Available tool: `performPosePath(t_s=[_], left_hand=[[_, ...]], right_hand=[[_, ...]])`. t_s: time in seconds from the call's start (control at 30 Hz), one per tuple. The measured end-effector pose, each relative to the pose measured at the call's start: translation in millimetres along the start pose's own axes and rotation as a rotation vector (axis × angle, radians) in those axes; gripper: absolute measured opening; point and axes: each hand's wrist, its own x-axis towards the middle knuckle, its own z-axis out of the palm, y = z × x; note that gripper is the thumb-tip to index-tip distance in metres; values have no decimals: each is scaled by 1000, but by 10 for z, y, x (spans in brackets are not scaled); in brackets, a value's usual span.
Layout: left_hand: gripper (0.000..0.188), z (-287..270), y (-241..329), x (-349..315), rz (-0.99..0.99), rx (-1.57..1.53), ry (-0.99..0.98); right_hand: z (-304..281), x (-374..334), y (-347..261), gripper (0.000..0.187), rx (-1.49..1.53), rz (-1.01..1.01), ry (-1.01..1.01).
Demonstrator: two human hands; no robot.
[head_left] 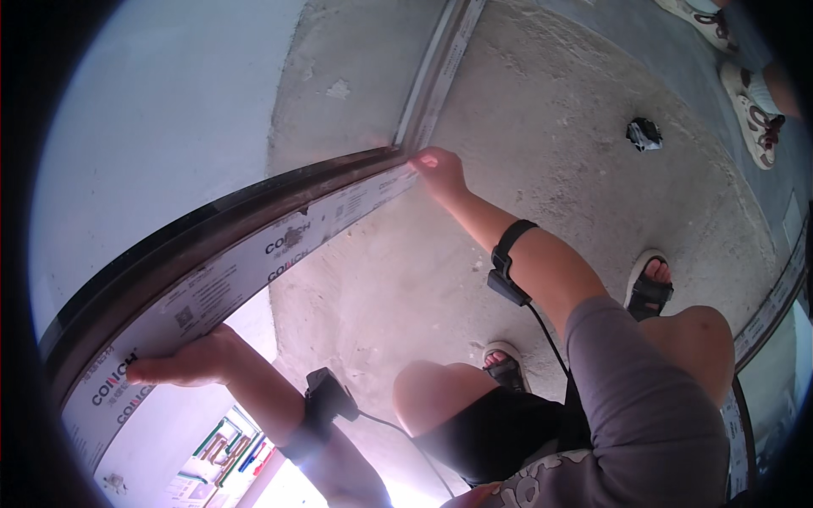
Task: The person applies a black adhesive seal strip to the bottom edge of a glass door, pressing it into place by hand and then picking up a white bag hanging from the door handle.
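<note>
At far left, a crouching person's left hand (199, 360) lies against the lower edge of a dark frame (212, 233), whose long near face wears pale printed film (246, 271); one digit points left along it, the rest are out of sight, and from where I stand I cannot tell whether the fingers grip. Film covers most of this side, broken by a small torn spot at its upper edge, so by my reading little of the covering is off. Further right, the right hand (440, 173) reaches the corner where a second bar (440, 80) meets the long side, the joint apparently made; its fingers look curled, though what, if anything, they pinch I cannot make out. Beyond, a crumpled dark scrap (645, 134) lies on the concrete floor (550, 152), near a bystander's shoe (752, 123). How much work remains does not show.
</note>
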Motion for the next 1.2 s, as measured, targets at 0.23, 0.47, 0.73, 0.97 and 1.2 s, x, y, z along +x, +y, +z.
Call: performPosePath(t_s=[0.23,0.47,0.73,0.97,1.2], left_hand=[[92,-54,-36,27,6,15,-24],[98,-6,5,-9,-10,90,1],[101,-104,-106,15,-49,56,7],[93,-98,-122,-17,-124,124,101],[92,-80,-1,-55,-219,206,154]], right_hand=[[18,-37,-208,8,-318,-35,-34],[-236,99,-271,10,-596,-108,-143],[-378,239,-383,26,-697,-106,-342],[-283,402,-465,29,-724,-103,-517],[-288,440,-359,20,-664,-258,-547]])
